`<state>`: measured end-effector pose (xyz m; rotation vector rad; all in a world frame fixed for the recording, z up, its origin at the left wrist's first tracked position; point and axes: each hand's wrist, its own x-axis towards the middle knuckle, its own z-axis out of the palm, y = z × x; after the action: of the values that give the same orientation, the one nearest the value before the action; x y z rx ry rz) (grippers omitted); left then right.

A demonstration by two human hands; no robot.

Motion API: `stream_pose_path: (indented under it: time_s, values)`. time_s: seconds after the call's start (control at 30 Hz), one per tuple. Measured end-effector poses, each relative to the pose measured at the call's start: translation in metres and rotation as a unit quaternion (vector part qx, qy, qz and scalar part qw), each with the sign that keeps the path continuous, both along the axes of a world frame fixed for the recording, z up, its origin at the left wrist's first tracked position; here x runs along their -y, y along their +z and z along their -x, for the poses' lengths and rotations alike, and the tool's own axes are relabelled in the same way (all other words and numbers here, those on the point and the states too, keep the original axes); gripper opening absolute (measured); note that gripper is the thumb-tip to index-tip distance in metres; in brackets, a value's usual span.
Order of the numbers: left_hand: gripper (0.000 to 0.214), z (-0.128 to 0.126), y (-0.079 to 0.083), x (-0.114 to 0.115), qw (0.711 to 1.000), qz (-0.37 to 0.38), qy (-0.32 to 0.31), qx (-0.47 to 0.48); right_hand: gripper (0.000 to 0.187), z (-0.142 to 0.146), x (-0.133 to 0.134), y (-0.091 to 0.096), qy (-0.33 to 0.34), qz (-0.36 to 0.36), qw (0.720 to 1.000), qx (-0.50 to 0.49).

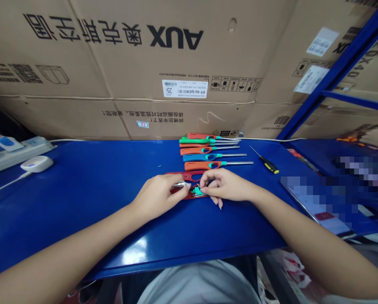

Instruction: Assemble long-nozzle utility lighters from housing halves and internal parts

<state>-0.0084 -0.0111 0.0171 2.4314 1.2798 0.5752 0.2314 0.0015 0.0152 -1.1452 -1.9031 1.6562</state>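
Note:
Two red casing halves of a lighter lie on the blue table: the far half (pixel 193 176) and the near half (pixel 189 196), partly hidden by my hands. Between the thumb and fingers of my left hand (pixel 159 195) is a small silver cylindrical part (pixel 179 184), held over the near half. A green trigger piece (pixel 197 191) sits at that half, close to both sets of fingertips. My right hand (pixel 222 184) has thumb and forefinger pinched at the green piece's right side; whatever is between those fingertips is too small to name.
Several assembled long-nosed lighters (pixel 204 165) lie in a row behind my hands. A yellow-black screwdriver (pixel 269 164) and a tablet-like device (pixel 317 211) are at the right. Power strip (pixel 33 147) and white puck (pixel 37 164) stand left. Cardboard (pixel 113 84) walls the back; another person's hand (pixel 377 139) shows far right.

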Motion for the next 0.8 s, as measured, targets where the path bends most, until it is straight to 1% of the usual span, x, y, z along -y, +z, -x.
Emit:
stream_pose_path:
  time_s: [0.1,0.3,0.43,0.6,0.67,0.8]
  values:
    - [0.036,0.0004,-0.002,0.0005,1.0,-0.014,0.004,-0.025,0.026,0.0014,-0.0003,-0.0005,0.002,-0.002,1.0,-0.01]
    - [0.031,-0.0001,-0.0038,0.0017,0.999,-0.024,-0.011,-0.029,0.028,0.0008,0.0001,-0.0018,0.007,0.002,1.0,0.008]
    - [0.031,0.0005,-0.0045,0.0009,0.999,-0.016,-0.02,-0.037,0.031,-0.0003,0.0003,-0.0024,-0.002,-0.014,0.999,0.041]
    - [0.032,0.0006,-0.0052,0.001,0.999,-0.012,-0.022,-0.044,0.033,0.0009,0.0004,-0.0031,0.005,-0.035,0.999,0.037]
    - [0.033,-0.0001,-0.0052,0.0016,0.998,-0.009,-0.028,-0.049,0.033,0.0023,0.0004,-0.0035,0.003,-0.052,0.998,0.023]
    - [0.031,-0.0017,-0.0057,0.0029,0.996,-0.007,-0.041,-0.076,0.029,0.0049,0.0007,-0.0049,0.008,-0.126,0.992,0.002]
